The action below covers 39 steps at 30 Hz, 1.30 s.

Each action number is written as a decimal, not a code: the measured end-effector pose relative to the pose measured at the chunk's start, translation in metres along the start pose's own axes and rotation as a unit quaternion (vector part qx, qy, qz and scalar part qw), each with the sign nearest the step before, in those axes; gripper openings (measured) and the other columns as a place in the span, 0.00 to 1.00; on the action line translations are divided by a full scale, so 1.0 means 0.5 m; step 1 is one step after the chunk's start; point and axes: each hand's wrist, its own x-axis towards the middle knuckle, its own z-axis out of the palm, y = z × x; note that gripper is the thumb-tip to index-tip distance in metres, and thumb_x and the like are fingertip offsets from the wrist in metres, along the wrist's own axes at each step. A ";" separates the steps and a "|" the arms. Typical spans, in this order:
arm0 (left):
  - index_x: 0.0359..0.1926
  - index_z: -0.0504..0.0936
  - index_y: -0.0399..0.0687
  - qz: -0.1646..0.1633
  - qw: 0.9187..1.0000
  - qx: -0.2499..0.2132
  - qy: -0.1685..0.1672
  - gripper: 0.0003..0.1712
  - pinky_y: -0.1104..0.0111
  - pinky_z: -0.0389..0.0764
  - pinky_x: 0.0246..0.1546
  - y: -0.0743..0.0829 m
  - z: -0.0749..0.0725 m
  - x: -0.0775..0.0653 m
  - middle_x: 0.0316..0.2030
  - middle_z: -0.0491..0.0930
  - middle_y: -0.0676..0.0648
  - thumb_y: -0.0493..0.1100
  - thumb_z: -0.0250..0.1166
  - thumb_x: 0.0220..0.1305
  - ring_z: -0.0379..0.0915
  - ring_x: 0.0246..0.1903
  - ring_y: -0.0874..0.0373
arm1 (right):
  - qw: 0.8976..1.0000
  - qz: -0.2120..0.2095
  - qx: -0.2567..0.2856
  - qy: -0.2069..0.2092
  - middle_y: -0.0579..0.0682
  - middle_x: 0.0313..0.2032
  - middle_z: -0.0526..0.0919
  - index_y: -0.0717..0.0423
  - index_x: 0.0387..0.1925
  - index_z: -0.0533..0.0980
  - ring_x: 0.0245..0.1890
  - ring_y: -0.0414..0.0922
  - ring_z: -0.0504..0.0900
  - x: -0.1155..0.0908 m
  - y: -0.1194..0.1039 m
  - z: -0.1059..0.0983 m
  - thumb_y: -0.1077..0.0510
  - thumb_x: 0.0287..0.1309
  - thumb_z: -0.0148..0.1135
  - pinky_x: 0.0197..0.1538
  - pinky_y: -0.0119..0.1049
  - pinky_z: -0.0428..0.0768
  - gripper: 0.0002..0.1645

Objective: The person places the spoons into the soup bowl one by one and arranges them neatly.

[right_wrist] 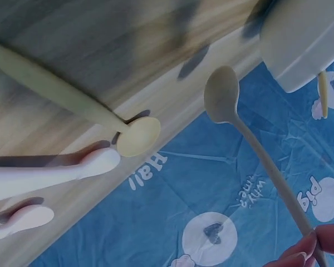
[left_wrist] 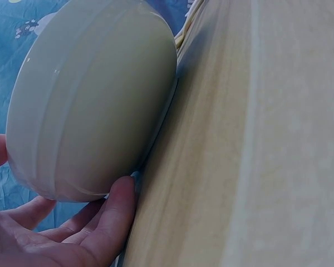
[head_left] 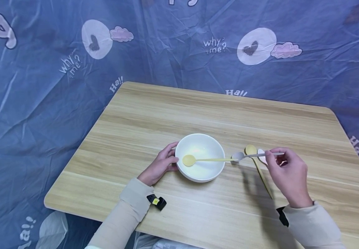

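The grey spoon (right_wrist: 264, 161) was raised above the surface, to the right of the bowl, its head pointing toward the rim and its handle running back to my right hand (head_left: 288, 173). I pinched that handle toward its far end between thumb and fingertips. The spoon looked slim, probably light and fairly stiff; its smooth finish could let it twist in so fine a pinch. A hold farther down the handle, nearer the head, would likely have steadied it, with the head left free.

My left hand (head_left: 160, 164) grasped the left side of the white bowl (head_left: 199, 147), fingers and thumb bent against its outer wall. The bowl stood upright; its glossy wall looked rigid, perhaps slippery and breakable, and probably heavier than any spoon, so the outside below the rim seemed the sensible place to hold it. Inside lay a yellow spoon (head_left: 210, 159), its handle reaching out over the right rim.

Beyond these, a second yellow spoon (head_left: 261, 174) lay on the surface (head_left: 179, 103) near my right hand. Two white spoons (right_wrist: 33, 178) showed beside it in the right wrist view; from my head, my hand partly hid that group. Behind the surface hung a blue printed cloth (head_left: 173, 52).
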 end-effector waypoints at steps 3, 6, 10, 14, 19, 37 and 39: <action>0.72 0.52 0.45 -0.001 1.000 0.001 -0.001 0.38 0.58 0.78 0.47 0.000 0.000 0.000 0.62 0.63 0.31 0.33 0.50 0.60 0.68 0.54 0.45 | 1.000 0.007 0.013 0.010 0.30 0.15 0.74 0.57 0.31 0.80 0.17 0.30 0.69 0.000 -0.001 0.000 0.61 0.52 0.64 0.19 0.20 0.66 0.04; 0.72 0.52 0.45 -0.001 1.000 0.002 0.000 0.38 0.59 0.78 0.47 0.000 -0.001 0.000 0.62 0.63 0.31 0.33 0.50 0.60 0.69 0.53 0.45 | 1.000 0.003 0.017 0.023 0.30 0.17 0.74 0.57 0.31 0.80 0.18 0.30 0.70 0.000 -0.005 -0.001 0.61 0.52 0.64 0.21 0.18 0.67 0.03; 0.72 0.51 0.45 -0.001 1.000 0.002 0.001 0.38 0.59 0.78 0.46 0.000 -0.001 -0.001 0.62 0.63 0.31 0.33 0.50 0.60 0.69 0.52 0.46 | 0.999 -0.005 0.026 0.038 0.31 0.19 0.74 0.55 0.30 0.79 0.18 0.31 0.70 0.000 -0.011 -0.002 0.62 0.52 0.64 0.23 0.18 0.67 0.02; 0.72 0.51 0.45 0.000 1.000 0.002 0.002 0.38 0.59 0.79 0.46 0.001 -0.001 -0.002 0.61 0.63 0.30 0.33 0.50 0.60 0.69 0.52 0.45 | 0.998 -0.007 0.039 0.046 0.31 0.19 0.75 0.56 0.30 0.79 0.18 0.30 0.71 0.000 -0.016 -0.003 0.63 0.52 0.64 0.22 0.18 0.68 0.02; 0.72 0.51 0.45 -0.001 1.000 0.002 0.003 0.38 0.59 0.78 0.46 0.001 0.000 -0.002 0.61 0.63 0.31 0.33 0.50 0.60 0.69 0.53 0.45 | 0.997 -0.013 0.058 0.058 0.30 0.20 0.76 0.59 0.31 0.79 0.17 0.30 0.71 -0.001 -0.019 -0.005 0.64 0.52 0.64 0.22 0.18 0.69 0.03; 0.72 0.51 0.46 0.000 1.000 0.005 0.006 0.37 0.58 0.79 0.46 -0.003 0.000 -0.001 0.61 0.64 0.31 0.33 0.50 0.61 0.71 0.51 0.47 | 0.987 -0.023 0.143 0.069 0.37 0.23 0.79 0.69 0.33 0.78 0.19 0.31 0.74 -0.007 -0.040 -0.001 0.67 0.53 0.62 0.22 0.19 0.71 0.07; 0.72 0.51 0.46 0.001 1.000 0.005 0.007 0.37 0.58 0.79 0.46 -0.003 0.001 0.000 0.61 0.64 0.31 0.33 0.49 0.61 0.70 0.52 0.46 | 0.986 -0.023 0.153 0.064 0.37 0.22 0.80 0.70 0.33 0.78 0.18 0.31 0.74 -0.007 -0.042 0.002 0.67 0.53 0.61 0.21 0.20 0.71 0.07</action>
